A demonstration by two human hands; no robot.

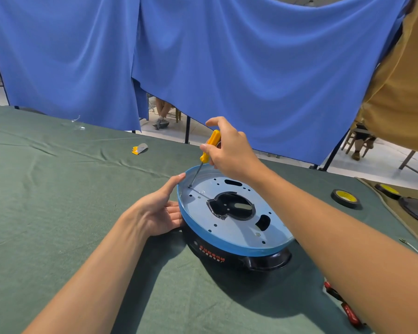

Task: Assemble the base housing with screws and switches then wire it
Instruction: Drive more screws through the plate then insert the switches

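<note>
- One base housing [227,244] sits before us on the green cloth [58,201], grey plate up, its black handle pointing towards us.
- Our right hand [229,150] grips one yellow screwdriver [210,145]. The shaft stands steep, handle leaning up-right, tip on the plate's far-left edge.
- Our left hand [159,210], fingers straight, presses the housing's left side.
- Our right forearm hides the right rim.
- Rightward lie a black tape roll [345,198] and a second roll [388,190]. One yellow packet [139,148] lies far left, one red-handled tool [343,302] near right.

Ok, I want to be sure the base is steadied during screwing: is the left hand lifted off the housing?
No, the left hand rests against the blue rim of the housing while the right hand holds the screwdriver.
</note>
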